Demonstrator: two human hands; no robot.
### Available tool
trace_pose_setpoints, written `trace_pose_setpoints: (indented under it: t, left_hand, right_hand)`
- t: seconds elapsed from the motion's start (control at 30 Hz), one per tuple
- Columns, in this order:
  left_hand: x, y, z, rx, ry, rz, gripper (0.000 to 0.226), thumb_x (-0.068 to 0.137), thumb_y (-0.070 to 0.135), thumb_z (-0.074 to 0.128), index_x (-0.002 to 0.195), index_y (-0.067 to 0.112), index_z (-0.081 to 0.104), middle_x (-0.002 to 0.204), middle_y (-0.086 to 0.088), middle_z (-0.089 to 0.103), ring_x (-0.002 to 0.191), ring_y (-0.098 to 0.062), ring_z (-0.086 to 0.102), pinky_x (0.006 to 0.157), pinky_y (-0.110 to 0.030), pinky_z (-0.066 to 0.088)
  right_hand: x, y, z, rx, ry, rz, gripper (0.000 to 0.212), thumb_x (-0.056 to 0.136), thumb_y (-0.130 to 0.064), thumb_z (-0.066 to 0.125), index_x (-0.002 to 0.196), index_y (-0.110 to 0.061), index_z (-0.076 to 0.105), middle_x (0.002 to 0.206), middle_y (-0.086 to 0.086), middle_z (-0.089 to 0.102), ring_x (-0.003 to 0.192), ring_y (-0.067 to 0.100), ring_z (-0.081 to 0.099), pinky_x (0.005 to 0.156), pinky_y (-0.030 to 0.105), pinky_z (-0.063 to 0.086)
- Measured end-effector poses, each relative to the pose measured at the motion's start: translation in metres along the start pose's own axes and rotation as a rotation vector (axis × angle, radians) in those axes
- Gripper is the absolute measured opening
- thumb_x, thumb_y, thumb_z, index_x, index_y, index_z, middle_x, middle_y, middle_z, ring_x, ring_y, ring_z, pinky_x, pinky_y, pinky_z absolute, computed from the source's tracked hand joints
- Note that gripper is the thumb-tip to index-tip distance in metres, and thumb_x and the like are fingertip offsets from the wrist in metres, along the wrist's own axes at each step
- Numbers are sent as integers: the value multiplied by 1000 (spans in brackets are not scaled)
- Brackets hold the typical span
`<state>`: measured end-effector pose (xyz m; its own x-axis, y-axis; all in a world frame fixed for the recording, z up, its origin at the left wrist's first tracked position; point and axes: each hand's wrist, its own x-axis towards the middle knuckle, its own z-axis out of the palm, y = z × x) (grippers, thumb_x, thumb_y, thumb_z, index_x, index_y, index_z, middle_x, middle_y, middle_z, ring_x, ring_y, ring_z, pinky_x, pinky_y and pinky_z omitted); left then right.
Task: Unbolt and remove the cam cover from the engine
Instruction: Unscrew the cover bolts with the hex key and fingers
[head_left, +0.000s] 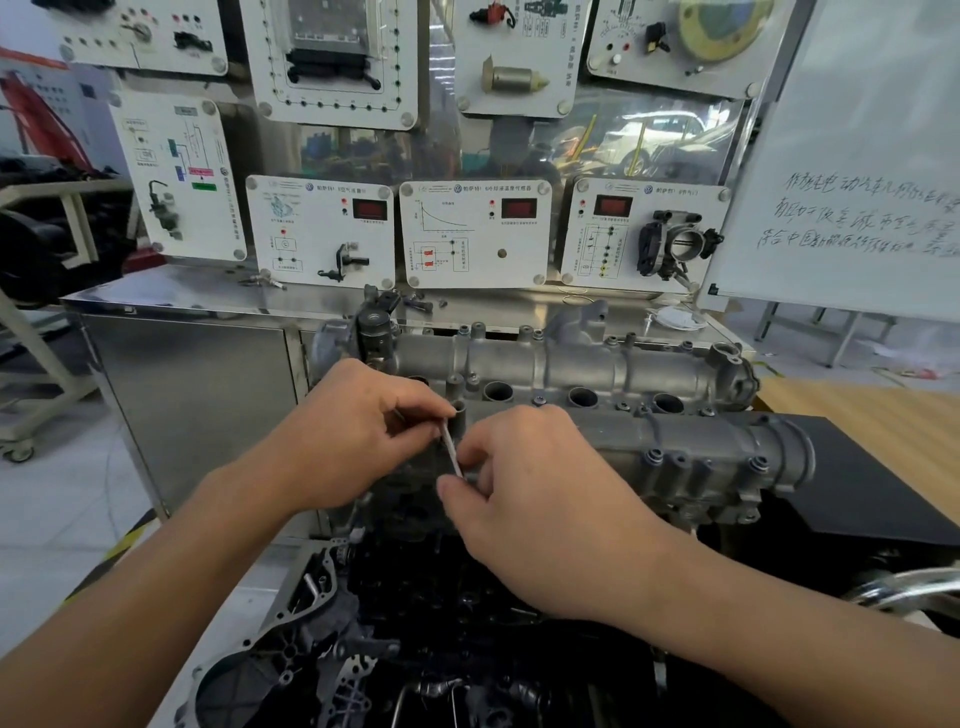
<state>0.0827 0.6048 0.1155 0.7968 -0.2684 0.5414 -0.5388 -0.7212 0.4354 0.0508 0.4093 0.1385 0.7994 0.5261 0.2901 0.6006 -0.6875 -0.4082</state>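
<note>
The grey aluminium cam cover lies across the top of the dark engine, with round plug wells and several bolts along its edges. Over the cover's near left end, my left hand and my right hand meet. Together they pinch a thin silver rod-like tool that slants between their fingertips. What its lower tip touches is hidden by my right hand.
A steel cabinet stands behind the engine, carrying white sensor display boards. At the right lean a whiteboard and a wooden bench top with a black mat. The engine's timing-end casting juts out at lower left.
</note>
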Motion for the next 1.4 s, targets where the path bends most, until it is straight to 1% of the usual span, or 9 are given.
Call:
trace_pose_setpoints:
  t: [0.13,0.27,0.4,0.53,0.7,0.83,1.1,1.23,1.4]
  left_hand:
    - [1,-3,1,-2,11,20,24,83,6,78,102,20,80,88,14,77,77,5,70,74,-19,57]
    - [-3,-7,6,0,56,48,22,85,13,77,105,22,79,87,14,77,71,-5,72,69,-31,59]
    - [-4,-8,11,17,100,78,21,85,15,77,106,22,79,89,13,77,72,-6,72,69,-33,59]
    - [-3,-6,12,-2,93,81,30,85,10,77,111,25,77,94,23,73,81,8,69,76,-18,57]
    - [-2,-7,12,-32,87,42,30,86,10,77,110,27,77,91,26,73,78,7,69,73,-15,56]
    - [-1,-5,12,-31,75,27,30,85,14,77,112,28,76,85,31,70,74,6,69,68,-9,51]
    - [0,4,2,-243,241,-99,31,80,10,81,94,37,74,80,17,76,71,-2,71,67,-16,58]
    - [-2,2,-33,-54,228,-111,27,82,12,80,94,36,74,79,25,73,66,1,68,61,-7,50]
    - [-5,-4,-61,221,-62,-74,19,81,15,81,91,31,80,77,24,67,79,3,63,69,-16,45]
  right_hand:
    - [-1,10,-6,31,-8,40,28,93,-30,60,78,-8,68,55,6,63,43,19,50,51,33,53]
    - [2,20,-19,7,-33,28,27,93,-29,62,74,-13,74,55,1,64,43,10,49,41,16,39]
    - [5,25,-26,-31,-57,10,26,94,-28,61,76,-15,75,58,-2,67,49,12,58,48,25,51]
    - [6,32,-29,-142,-49,-14,31,95,-31,58,72,-15,70,54,-1,60,50,17,56,55,36,54]
    - [16,46,-39,-402,-58,-147,32,98,-33,51,74,-18,65,61,-3,60,60,22,59,64,39,56]
    - [49,68,-47,-667,-72,-381,23,103,-24,47,87,-24,64,77,-8,60,82,16,54,92,36,43]
    - [101,66,-50,-625,70,-597,29,104,-28,45,120,-20,69,109,-4,72,104,24,54,84,38,39]
    - [83,43,-50,-583,81,-496,33,104,-36,40,104,-22,70,88,-7,70,89,16,56,85,37,47]
    - [48,6,-16,-324,-82,-364,21,97,-30,56,85,-19,70,73,-1,64,64,20,60,65,39,57]
